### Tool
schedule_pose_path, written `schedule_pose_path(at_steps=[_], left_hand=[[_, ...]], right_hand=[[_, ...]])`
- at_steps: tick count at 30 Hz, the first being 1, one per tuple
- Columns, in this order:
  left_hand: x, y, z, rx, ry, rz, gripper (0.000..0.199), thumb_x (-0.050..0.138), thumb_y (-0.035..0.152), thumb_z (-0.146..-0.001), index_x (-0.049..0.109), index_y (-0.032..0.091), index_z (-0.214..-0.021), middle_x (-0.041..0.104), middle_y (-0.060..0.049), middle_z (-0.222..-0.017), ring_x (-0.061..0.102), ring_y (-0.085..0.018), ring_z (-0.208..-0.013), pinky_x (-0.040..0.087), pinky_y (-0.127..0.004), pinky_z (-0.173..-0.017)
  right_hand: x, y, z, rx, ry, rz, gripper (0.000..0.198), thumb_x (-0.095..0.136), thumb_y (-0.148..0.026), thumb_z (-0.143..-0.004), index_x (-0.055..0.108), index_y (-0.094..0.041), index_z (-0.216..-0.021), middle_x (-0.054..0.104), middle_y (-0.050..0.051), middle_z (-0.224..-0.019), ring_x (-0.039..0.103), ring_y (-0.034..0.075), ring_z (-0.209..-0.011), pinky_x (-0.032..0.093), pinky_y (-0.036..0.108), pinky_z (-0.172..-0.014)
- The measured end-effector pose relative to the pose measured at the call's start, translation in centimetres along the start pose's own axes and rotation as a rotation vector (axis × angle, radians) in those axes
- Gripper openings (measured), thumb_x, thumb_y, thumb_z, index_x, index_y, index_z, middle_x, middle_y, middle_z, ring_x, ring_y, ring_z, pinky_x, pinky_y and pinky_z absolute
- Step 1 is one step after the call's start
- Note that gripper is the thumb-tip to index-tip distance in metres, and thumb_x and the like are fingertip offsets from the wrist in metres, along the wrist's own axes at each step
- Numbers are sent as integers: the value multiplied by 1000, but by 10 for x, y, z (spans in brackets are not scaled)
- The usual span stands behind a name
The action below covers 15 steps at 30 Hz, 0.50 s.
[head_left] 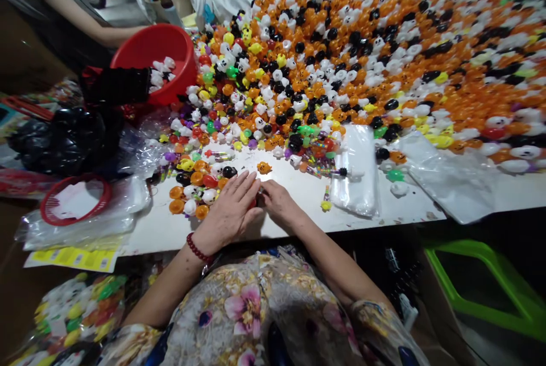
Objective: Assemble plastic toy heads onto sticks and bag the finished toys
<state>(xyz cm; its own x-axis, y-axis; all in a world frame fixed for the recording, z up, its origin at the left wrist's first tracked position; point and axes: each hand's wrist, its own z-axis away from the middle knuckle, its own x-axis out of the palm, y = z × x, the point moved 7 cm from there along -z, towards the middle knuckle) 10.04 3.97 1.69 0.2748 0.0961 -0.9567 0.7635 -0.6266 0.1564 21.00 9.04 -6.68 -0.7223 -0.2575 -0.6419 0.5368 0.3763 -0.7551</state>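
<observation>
My left hand (232, 207), with a dark red bead bracelet at its wrist, reaches over the white table (298, 224) with its fingers stretched out and slightly cupped. My right hand (278, 202) meets its fingertips, with its own fingers curled together around something small. A bit of red shows between the hands, but most of it is hidden. Just beyond my fingers lies a small orange pumpkin toy (264, 167). Beside my left hand sits a group of small toys in orange, white, black and red, including an orange one (176, 207).
A large heap of small toys (341, 42) covers the back of the table. Clear plastic bags (356, 184) lie to the right. At left stand a red tub (187, 65) and a red basket (77, 221). Another person's arm (85, 16) reaches behind the tub.
</observation>
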Motion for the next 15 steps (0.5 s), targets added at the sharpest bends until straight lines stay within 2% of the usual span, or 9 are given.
schedule_pose_path(at_steps=[4,7,9,11,13,15], left_hand=[[-4,-8,-5,-44,43,-8,52,34,36,-101,35,15,-148,44,-16,-150,31,-27,-145,33,-52,-116],[-6,-17,-9,-103,56,-21,49,30,35,-101,42,13,-143,48,-16,-146,34,-28,-144,34,-52,-116],[-3,-23,-13,-146,25,-35,48,29,35,-101,48,12,-138,54,-16,-140,39,-29,-140,36,-52,-114],[0,-27,-15,-175,-18,-37,47,27,36,-101,53,12,-133,59,-16,-133,45,-30,-135,38,-53,-112],[1,-29,-15,-177,-53,-14,46,26,35,-101,56,12,-128,63,-15,-125,49,-29,-129,38,-53,-111],[2,-29,-15,-164,-78,20,46,24,34,-101,57,13,-125,64,-14,-120,52,-27,-125,37,-53,-112]], right_hand=[[-63,34,12,224,205,366,22,50,-13,-92,61,-11,-111,59,14,-106,57,22,-86,47,32,-78],[-97,55,16,377,182,622,23,43,-6,-91,64,-9,-101,58,17,-103,56,25,-88,44,34,-76],[-104,60,16,420,118,681,28,39,0,-88,64,-10,-95,59,18,-102,57,25,-88,43,33,-75],[-103,60,16,439,92,649,29,38,1,-86,64,-10,-94,60,18,-103,57,24,-88,42,33,-74],[-95,55,16,445,114,514,24,40,-4,-88,62,-11,-95,61,17,-101,57,23,-85,42,32,-72],[-78,47,14,423,140,249,18,43,-14,-91,61,-15,-97,63,12,-94,57,21,-79,43,31,-70]])
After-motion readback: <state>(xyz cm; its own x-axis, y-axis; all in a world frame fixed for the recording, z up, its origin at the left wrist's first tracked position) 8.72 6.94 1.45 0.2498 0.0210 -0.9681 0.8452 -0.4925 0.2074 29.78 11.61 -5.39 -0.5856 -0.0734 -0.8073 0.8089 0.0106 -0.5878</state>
